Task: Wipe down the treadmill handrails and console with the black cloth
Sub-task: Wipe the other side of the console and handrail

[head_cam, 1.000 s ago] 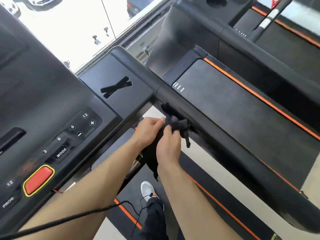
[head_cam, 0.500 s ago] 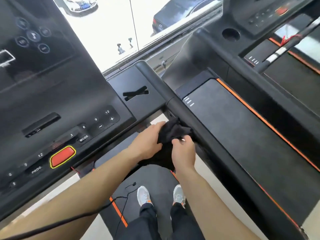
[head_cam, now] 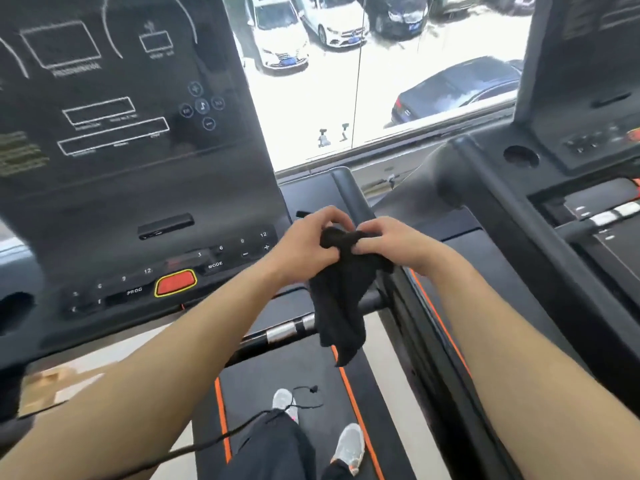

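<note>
Above the right-side handrail (head_cam: 350, 197), near mid-frame, a black cloth (head_cam: 341, 299) is held up between both hands. Its top edge is bunched and pinched: the left hand (head_cam: 306, 249) is curled on it from the left and the right hand (head_cam: 393, 247) from the right, so each grip is clamped on the cloth and the two nearly meet. From the grips the rest of the cloth hangs straight down, its long axis vertical, with the lower corner dangling in front of the silver-banded crossbar (head_cam: 282, 332). No surface appears to be touched by the cloth. The handrail is seen running away from the person toward the window (head_cam: 346, 98), passing just behind the hands; the right hand is the nearer to it. The console (head_cam: 138, 202), with its red stop button (head_cam: 175, 282), lies to the left of the cloth, and the left hand is the nearer to it. The cloth is judged to be getting regathered before a next wipe
</note>
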A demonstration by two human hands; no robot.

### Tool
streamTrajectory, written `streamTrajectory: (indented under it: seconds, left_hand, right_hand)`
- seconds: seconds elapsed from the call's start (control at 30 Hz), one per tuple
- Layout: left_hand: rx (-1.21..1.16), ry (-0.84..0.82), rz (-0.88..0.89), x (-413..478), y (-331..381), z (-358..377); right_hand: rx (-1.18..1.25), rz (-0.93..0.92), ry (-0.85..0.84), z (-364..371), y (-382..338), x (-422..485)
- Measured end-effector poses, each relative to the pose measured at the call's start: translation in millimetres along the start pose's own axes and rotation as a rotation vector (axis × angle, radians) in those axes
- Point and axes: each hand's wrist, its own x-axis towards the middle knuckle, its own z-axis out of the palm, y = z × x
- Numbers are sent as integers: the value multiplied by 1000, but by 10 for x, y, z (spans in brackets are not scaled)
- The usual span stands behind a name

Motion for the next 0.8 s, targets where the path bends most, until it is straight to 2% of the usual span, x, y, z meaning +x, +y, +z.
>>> streamTrajectory:
  seconds: [0.1, 0.2, 0.27, 0.33, 0.4, 0.47, 0.5, 0.53, 0.57, 0.6, 0.67, 0.73, 0.8]
  left_hand:
    - [40, 96, -80, 84, -32, -16]
    - [-149, -51, -321, 218, -150, -71]
    - [-85, -157, -370, 330, -256, -151]
    - [121, -83, -402, 523, -360, -265]
    - [474, 118, -402, 726, -429, -327]
    - [733, 303, -282, 879, -487, -243]
    - [732, 330, -215, 913, -507, -130]
    - [684, 304, -171, 918, -521, 35]
    - [626, 241, -172, 892, -538, 240]
    - [584, 149, -217, 855, -560, 447]
    - [577, 31, -323, 764, -651, 744]
    - [617, 65, -351, 957, -902, 891]
    - [657, 155, -301, 1064, -978, 826]
  right_hand:
    - [161, -68, 27, -176, -18, 155]
    - [394, -119, 166, -330, 72, 386]
    - [381, -98, 257, -399, 163, 551]
    - [280, -43, 359, -453, 285, 736]
    - [112, 59, 485, -456, 425, 897]
    - [-115, 207, 639, -378, 503, 986]
    - [-273, 255, 739, -298, 520, 997]
    - [-428, 228, 832, -187, 551, 1012]
    - [-546, 140, 853, -67, 590, 1031]
    - [-627, 32, 780, 59, 635, 1055]
    - [-815, -105, 496, 287, 782, 1101]
    - [-907, -96, 340, 273, 987, 1397]
    - [-916, -141, 345, 156, 918, 1489]
